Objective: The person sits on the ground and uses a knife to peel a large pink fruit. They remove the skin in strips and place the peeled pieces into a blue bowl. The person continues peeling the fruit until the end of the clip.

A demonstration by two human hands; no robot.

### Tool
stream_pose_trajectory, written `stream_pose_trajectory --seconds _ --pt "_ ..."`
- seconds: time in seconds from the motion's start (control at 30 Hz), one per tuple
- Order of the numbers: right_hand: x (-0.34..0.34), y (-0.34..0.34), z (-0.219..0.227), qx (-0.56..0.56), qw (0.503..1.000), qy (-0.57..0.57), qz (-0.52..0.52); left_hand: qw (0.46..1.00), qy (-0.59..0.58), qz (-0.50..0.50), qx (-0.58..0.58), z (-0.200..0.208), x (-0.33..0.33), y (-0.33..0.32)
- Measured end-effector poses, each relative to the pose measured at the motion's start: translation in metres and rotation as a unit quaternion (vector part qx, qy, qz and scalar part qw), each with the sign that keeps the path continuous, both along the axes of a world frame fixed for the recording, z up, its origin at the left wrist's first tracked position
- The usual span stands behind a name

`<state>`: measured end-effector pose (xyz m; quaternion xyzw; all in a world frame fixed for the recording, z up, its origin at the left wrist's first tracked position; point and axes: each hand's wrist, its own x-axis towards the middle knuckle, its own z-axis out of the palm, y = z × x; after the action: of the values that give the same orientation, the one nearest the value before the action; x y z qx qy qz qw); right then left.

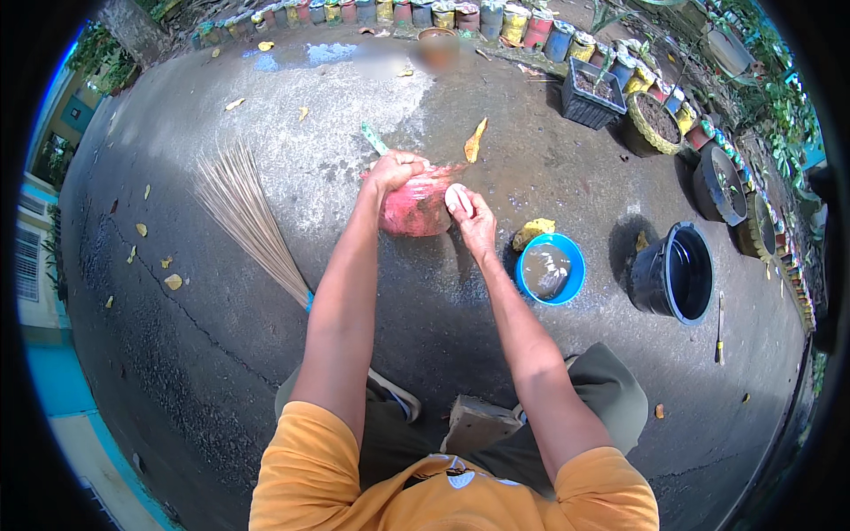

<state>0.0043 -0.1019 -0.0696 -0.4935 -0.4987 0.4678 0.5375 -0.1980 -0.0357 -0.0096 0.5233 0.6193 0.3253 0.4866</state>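
A wet, worn red pot-like vessel (413,209) is tilted on the concrete in front of me. My left hand (396,170) is closed on its upper left edge, partly hiding it. In my right hand (478,225), at the vessel's right side, is a pale pink oval piece (458,200); whether it is soap or a scrubber I cannot tell. Just past my left hand lies a green strip (373,138). Near my right wrist stands a blue basin (551,270) of cloudy water, with a yellow lump (533,234) against its far rim.
A stick broom (251,217) lies to the left. On the right stand a black bucket (670,273) and a thin brush-like tool (720,329). Planters, including a square black one (592,94), line a border of painted bottles (560,42). A wooden block (478,425) is between my feet.
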Motion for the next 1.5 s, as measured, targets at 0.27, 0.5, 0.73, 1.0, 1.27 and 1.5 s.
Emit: stream_pose_trajectory --seconds 0.27,0.5,0.73,1.0,1.27,1.5 --pt "0.001 0.005 0.018 -0.006 0.986 -0.148 0.082 0.999 -0.039 0.007 -0.018 0.003 0.000 -0.004" --pt "-0.017 0.013 0.041 -0.056 0.985 -0.146 -0.078 1.000 0.020 0.024 0.000 0.011 0.014 -0.004" --pt "-0.023 0.024 0.031 -0.051 0.990 -0.121 -0.059 0.999 -0.005 0.031 0.012 0.014 0.019 -0.003" --pt "-0.023 0.022 0.033 -0.009 0.990 -0.140 -0.015 0.999 0.023 0.027 -0.003 0.017 0.019 -0.003" --pt "-0.012 0.013 0.032 -0.066 0.989 -0.097 -0.095 0.997 0.073 0.012 0.037 0.013 0.022 -0.019" --pt "-0.028 -0.001 0.022 -0.030 0.992 -0.047 -0.114 0.998 0.036 0.031 0.034 0.008 0.020 -0.036"
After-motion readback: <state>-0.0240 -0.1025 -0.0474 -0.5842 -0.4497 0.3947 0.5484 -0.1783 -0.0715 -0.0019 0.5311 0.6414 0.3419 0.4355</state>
